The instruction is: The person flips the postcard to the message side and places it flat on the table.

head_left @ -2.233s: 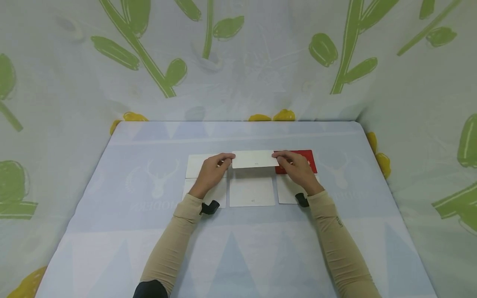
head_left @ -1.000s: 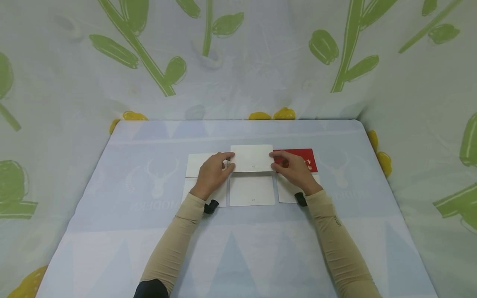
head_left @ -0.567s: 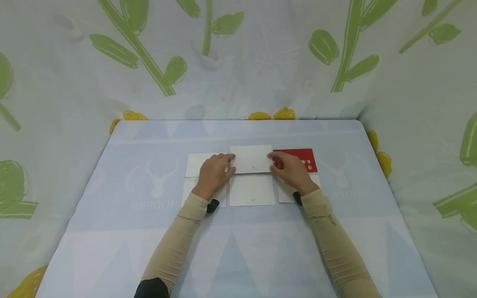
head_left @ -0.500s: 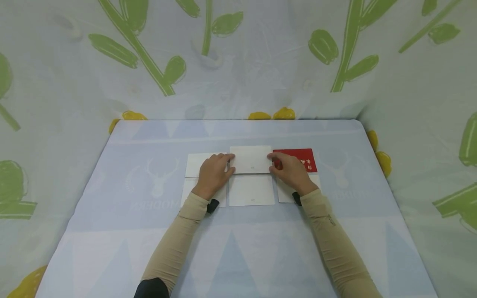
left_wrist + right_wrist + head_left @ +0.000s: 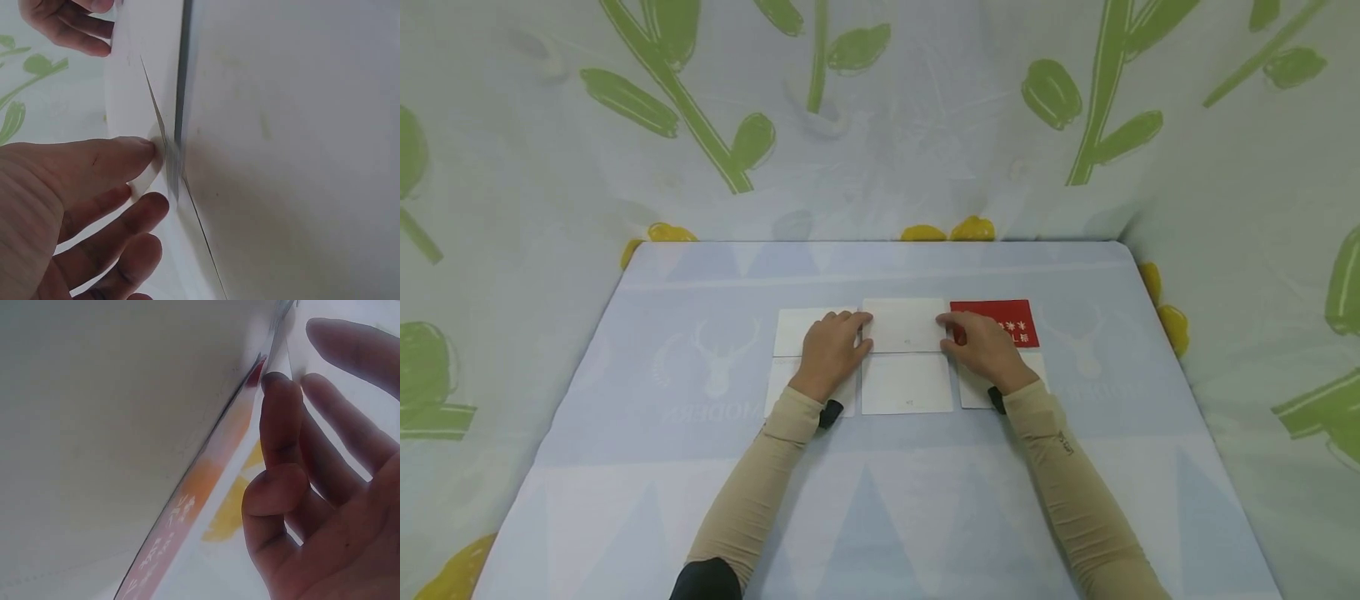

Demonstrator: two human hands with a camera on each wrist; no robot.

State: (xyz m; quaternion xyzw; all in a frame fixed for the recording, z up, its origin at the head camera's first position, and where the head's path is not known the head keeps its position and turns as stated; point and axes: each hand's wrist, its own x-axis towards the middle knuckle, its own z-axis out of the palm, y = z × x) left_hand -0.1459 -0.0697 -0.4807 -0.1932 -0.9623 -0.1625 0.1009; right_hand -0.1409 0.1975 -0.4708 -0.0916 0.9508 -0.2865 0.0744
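A thin white card (image 5: 904,323) lies nearly flat in the middle of the far row, small print near its front edge. My left hand (image 5: 829,354) pinches its left edge with thumb and fingers. At the opposite edge my right hand (image 5: 988,350) holds it the same way, beside a red card (image 5: 1019,323) with white characters. Another white card (image 5: 906,385) lies just in front, edges almost meeting. In the left wrist view the left thumb (image 5: 134,156) meets a card edge. The right fingers (image 5: 281,419) curl near a card corner in the right wrist view.
A white card (image 5: 796,329) lies at the far left of the group. The near left card (image 5: 781,385) and near right card (image 5: 973,390) are partly covered by my hands. All rest on a pale blue patterned tablecloth (image 5: 910,500). A leaf-print curtain (image 5: 917,150) stands behind.
Both hands have brought the raised, tilted white card down and slightly nearer, onto the far row. The gap between it and the card in front has narrowed. The other cards stay put.
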